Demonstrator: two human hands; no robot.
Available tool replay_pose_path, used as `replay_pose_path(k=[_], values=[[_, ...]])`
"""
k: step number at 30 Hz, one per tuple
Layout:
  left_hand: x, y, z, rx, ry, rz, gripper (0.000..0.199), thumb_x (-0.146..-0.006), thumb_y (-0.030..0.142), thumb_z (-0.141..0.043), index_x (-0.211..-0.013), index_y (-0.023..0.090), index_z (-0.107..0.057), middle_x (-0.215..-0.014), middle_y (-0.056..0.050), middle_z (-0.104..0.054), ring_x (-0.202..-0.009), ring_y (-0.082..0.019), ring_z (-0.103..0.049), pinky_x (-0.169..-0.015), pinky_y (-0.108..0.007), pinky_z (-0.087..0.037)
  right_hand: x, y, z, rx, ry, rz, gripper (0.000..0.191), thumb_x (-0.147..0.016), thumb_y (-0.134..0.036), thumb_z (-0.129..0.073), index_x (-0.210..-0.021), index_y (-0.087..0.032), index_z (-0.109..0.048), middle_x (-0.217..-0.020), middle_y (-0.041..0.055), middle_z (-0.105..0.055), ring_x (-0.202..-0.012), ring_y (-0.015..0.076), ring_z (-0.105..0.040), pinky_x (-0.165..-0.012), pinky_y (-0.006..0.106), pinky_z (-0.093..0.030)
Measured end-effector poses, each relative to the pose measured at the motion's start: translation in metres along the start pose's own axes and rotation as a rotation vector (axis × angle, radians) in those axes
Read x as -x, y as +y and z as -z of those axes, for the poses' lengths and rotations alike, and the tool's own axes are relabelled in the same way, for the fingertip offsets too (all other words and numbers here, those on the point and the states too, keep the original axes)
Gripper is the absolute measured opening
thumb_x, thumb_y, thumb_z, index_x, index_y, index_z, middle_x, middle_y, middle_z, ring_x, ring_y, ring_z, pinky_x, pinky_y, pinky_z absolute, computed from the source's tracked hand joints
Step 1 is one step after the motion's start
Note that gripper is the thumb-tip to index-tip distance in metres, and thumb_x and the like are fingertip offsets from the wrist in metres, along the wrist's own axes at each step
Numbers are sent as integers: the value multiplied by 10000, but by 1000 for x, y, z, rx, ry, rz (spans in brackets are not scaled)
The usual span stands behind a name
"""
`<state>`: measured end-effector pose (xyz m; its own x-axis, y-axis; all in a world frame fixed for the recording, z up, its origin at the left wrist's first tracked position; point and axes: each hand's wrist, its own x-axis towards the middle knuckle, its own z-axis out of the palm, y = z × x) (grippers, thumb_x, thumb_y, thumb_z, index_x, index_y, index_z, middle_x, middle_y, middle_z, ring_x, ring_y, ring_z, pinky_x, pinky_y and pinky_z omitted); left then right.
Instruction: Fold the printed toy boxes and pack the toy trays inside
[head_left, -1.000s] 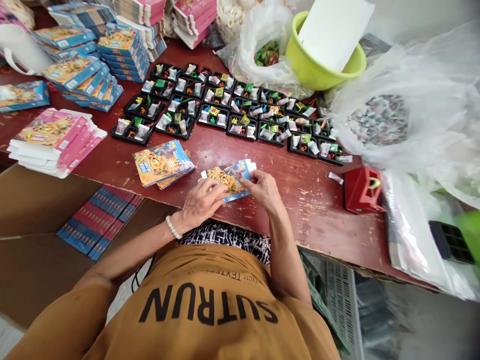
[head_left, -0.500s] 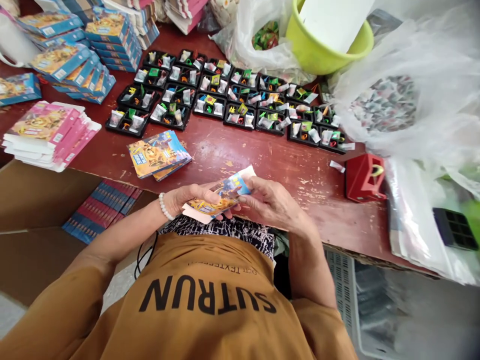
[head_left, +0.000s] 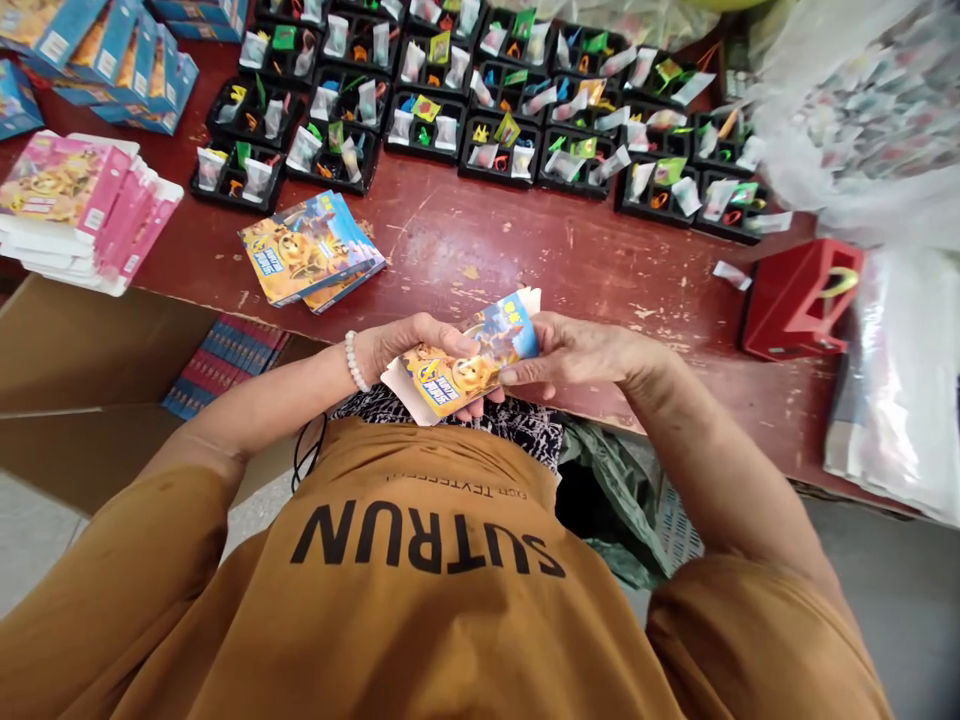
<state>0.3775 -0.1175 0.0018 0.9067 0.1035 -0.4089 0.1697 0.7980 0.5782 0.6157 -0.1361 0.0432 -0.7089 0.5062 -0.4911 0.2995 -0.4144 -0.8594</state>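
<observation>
Bridging left fingers [head_left: 453, 341] and right fingers [head_left: 526, 370], the carton [head_left: 471, 368] slants

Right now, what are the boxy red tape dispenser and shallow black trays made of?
The dispenser looks like smooth hard plastic or painted metal: its flat sides are evenly red. The trays look like thin, glossy plastic, with moulded compartments and shiny rims.

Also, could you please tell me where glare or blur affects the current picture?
In the head view, a pale sheen lies on the red tabletop beyond the printed carton, whose cartoon artwork stays fairly clear; also in the head view, the translucent plastic bag at upper right looks hazy, and the packets inside are soft.
</observation>
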Motion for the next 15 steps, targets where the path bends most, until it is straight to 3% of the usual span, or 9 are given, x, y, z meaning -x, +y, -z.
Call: replay_pose_path(k=[5, 6, 8, 10, 11, 13, 15], values=[[-2, 3, -5, -54, 85, -47, 581, -672, 366, -801, -1213, 170, -718, -1059, -169, -810, -934, -380, -799, -882, -567, -649, 7, 6, 5, 58, 51, 100, 442, -750, -561, -882, -909, -156, -797, -791, 53, -767, -617, 153, -650, -467, 244, -501], [-2, 4, -6, -84, 110, -86, 552, -681, 345, -792, -1197, 163, -719, -1072, -175, -807, -922, -375, -800, -868, -561, -653, 9, 8, 5, 72, 129, 150, 447, -761, -573, -877, -928, -167, -792, -813, 53, -768, -671, 172, -679, -522, 269, -545], [-1, 3, -7, -161, 204, -233, 520, -695, 308, -792, -1187, 155, -717, -1107, -174, -801, -927, -356, -799, -853, -532, -661, 12, 15, 1, 126, 414, 287, 465, -761, -578, -893, -1007, -200, -781, -918, 53, -774, -838, 217, -731, -690, 345, -630], [1, -1, -7, -227, 320, -415, 545, -708, 291, -812, -1226, 158, -707, -1146, -161, -796, -976, -339, -795, -883, -506, -663, 9, 25, -8, 164, 704, 437, 568, -758, -589, -906, -1178, -244, -742, -1146, 69, -760, -1071, 261, -726, -874, 423, -650], [2, -4, -7, -243, 372, -488, 565, -717, 295, -824, -1253, 162, -701, -1158, -154, -795, -996, -334, -794, -901, -502, -664, 4, 32, -14, 151, 780, 492, 640, -777, -609, -888, -1284, -268, -697, -1276, 79, -728, -1174, 277, -698, -938, 451, -642], [2, -11, -8, -248, 438, -561, 584, -729, 313, -849, -1276, 175, -699, -1166, -141, -799, -1003, -329, -796, -914, -501, -669, -10, 45, -28, 32, 775, 554, 760, -849, -671, -798, -1470, -304, -559, -1453, 98, -650, -1277, 293, -658, -1001, 494, -630], [0, -18, -7, -253, 489, -588, 547, -739, 326, -871, -1248, 192, -720, -1162, -123, -807, -997, -321, -798, -917, -504, -674, -25, 57, -41, -103, 716, 574, 769, -931, -698, -677, -1558, -314, -452, -1490, 113, -633, -1289, 294, -661, -1032, 521, -621]])
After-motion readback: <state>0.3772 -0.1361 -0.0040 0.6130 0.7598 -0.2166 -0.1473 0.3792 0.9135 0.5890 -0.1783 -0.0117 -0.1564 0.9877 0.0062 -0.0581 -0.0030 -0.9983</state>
